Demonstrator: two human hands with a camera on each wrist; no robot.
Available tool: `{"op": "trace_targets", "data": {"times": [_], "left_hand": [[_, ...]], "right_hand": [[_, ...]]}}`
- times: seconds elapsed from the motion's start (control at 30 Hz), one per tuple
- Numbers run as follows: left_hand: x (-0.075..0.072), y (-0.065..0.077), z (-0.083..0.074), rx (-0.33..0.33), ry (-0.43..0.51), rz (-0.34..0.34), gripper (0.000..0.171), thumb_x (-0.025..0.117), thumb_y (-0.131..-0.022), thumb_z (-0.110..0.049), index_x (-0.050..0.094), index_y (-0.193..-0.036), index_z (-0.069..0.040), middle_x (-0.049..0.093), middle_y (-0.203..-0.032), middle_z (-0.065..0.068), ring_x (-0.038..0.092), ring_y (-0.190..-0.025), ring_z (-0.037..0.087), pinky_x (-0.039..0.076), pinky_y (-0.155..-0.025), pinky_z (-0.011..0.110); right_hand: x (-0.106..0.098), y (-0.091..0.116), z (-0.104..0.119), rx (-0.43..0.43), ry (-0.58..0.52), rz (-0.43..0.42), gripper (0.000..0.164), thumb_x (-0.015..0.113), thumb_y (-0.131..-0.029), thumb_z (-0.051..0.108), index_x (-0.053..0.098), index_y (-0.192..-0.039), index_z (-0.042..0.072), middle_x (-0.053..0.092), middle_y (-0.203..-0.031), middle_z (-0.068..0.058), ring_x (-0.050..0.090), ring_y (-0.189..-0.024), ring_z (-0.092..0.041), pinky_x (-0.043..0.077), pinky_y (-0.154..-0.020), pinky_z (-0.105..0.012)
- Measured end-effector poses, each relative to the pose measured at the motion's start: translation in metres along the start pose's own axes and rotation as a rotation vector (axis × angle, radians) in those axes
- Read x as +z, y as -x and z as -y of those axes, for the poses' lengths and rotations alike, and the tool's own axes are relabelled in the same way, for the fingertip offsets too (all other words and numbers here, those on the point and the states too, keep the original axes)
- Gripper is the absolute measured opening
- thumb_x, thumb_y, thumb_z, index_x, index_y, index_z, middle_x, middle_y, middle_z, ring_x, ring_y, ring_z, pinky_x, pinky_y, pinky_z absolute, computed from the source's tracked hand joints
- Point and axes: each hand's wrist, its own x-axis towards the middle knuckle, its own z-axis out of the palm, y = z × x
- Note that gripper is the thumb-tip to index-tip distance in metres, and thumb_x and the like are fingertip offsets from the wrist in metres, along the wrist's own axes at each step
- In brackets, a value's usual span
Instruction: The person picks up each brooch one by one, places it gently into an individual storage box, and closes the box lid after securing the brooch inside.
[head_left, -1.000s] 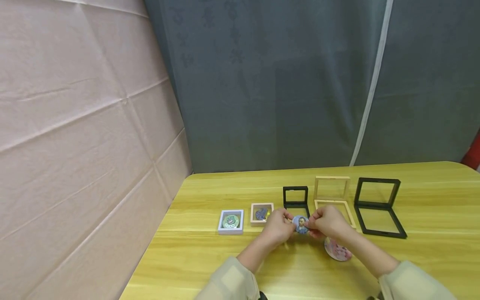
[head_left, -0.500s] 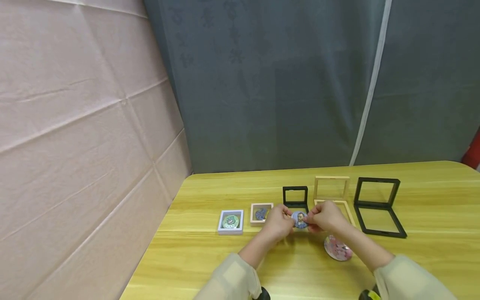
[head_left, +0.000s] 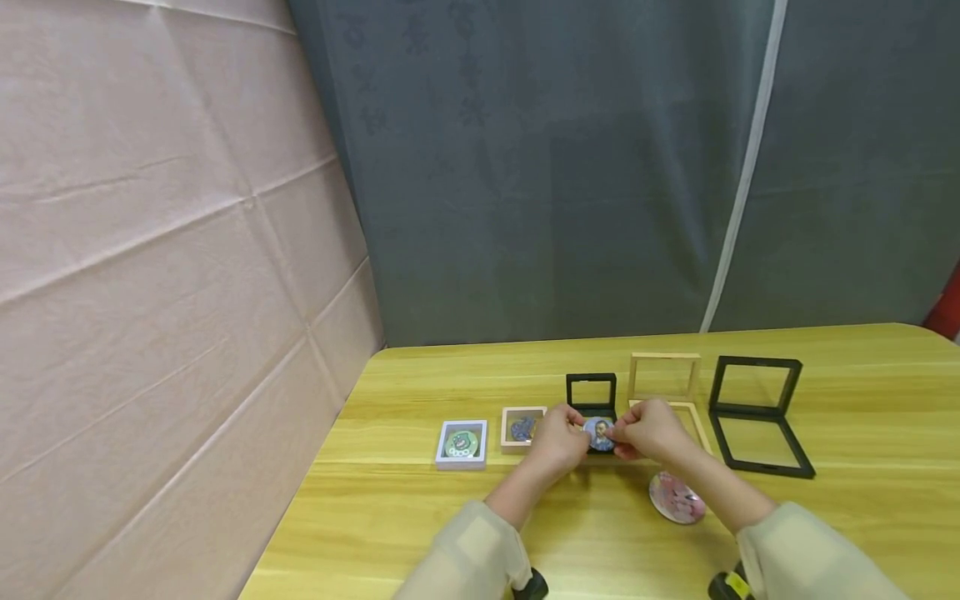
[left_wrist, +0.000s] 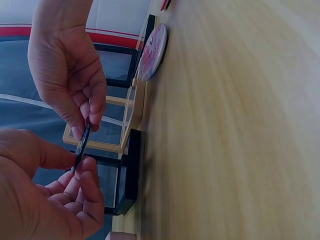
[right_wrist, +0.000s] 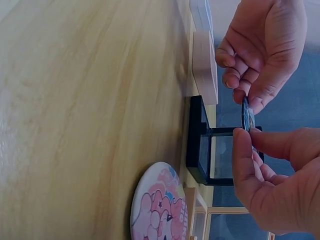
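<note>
Both hands hold a round button badge (head_left: 599,434) with a blue portrait print, one at each side. My left hand (head_left: 557,439) pinches its left edge between thumb and fingers, and my right hand (head_left: 655,430) pinches the right edge. Seen from the left wrist, the badge (left_wrist: 82,147) is nearly edge-on between the fingertips. It is held over the base of a small black display frame (head_left: 569,392), whose lid stands upright behind. In the right wrist view that black frame (right_wrist: 196,145) lies below the badge, apart from it.
A larger pink badge (head_left: 677,498) lies near the right forearm. Right of the small frame, a wooden frame (head_left: 665,356) and a big black frame (head_left: 759,411) stand opened. Leftward sit a pale frame (head_left: 516,447) with a blue item and a white frame (head_left: 461,464) with a green badge.
Both hands have carried the portrait badge slightly away from me, from in front of the small black frame to over its base. The other frames and the pink badge stay put.
</note>
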Motion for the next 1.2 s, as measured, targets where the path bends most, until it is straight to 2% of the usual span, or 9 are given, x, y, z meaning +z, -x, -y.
{"op": "trace_targets", "data": {"times": [0.33, 0.53, 0.63, 0.87, 1.2], "left_hand": [[0.001, -0.005, 0.0, 0.005, -0.035, -0.018, 0.012, 0.058, -0.078, 0.001, 0.053, -0.088, -0.005, 0.052, -0.058, 0.002, 0.047, -0.046, 0.011, 0.035, -0.041, 0.021], [0.001, -0.01, 0.0, -0.006, -0.106, -0.063, 0.012, 0.061, -0.077, -0.002, 0.055, -0.085, -0.007, 0.051, -0.059, 0.0, 0.046, -0.048, 0.01, 0.035, -0.042, 0.021], [0.001, -0.012, 0.0, -0.01, -0.111, -0.075, 0.011, 0.062, -0.076, -0.003, 0.055, -0.084, -0.008, 0.05, -0.06, 0.0, 0.045, -0.049, 0.011, 0.035, -0.042, 0.022], [0.002, -0.016, 0.001, -0.027, -0.098, -0.091, 0.012, 0.062, -0.076, -0.002, 0.057, -0.088, -0.004, 0.049, -0.065, 0.002, 0.045, -0.053, 0.012, 0.036, -0.044, 0.022], [0.004, -0.021, -0.002, -0.024, -0.182, -0.139, 0.01, 0.064, -0.076, -0.005, 0.058, -0.084, -0.007, 0.052, -0.072, 0.001, 0.048, -0.057, 0.015, 0.038, -0.047, 0.025]], "right_hand": [[0.002, -0.006, -0.002, -0.009, 0.045, -0.047, 0.009, 0.064, -0.078, -0.004, 0.057, -0.075, -0.009, 0.059, -0.066, -0.01, 0.057, -0.046, -0.009, 0.051, -0.05, -0.024], [0.004, -0.008, -0.002, -0.033, 0.09, -0.075, 0.012, 0.065, -0.078, 0.0, 0.057, -0.071, -0.006, 0.058, -0.057, -0.006, 0.056, -0.046, -0.009, 0.05, -0.048, -0.025], [0.004, -0.009, -0.003, -0.046, 0.115, -0.091, 0.013, 0.065, -0.079, 0.002, 0.058, -0.07, -0.005, 0.058, -0.054, -0.005, 0.056, -0.045, -0.01, 0.048, -0.046, -0.025], [0.004, -0.011, -0.002, -0.051, 0.131, -0.101, 0.014, 0.064, -0.08, 0.003, 0.06, -0.07, -0.004, 0.058, -0.053, -0.004, 0.057, -0.046, -0.011, 0.047, -0.044, -0.026], [0.005, -0.017, -0.003, -0.059, 0.125, -0.125, 0.014, 0.064, -0.079, 0.003, 0.059, -0.069, -0.005, 0.057, -0.053, -0.005, 0.057, -0.046, -0.011, 0.049, -0.047, -0.025]]}}
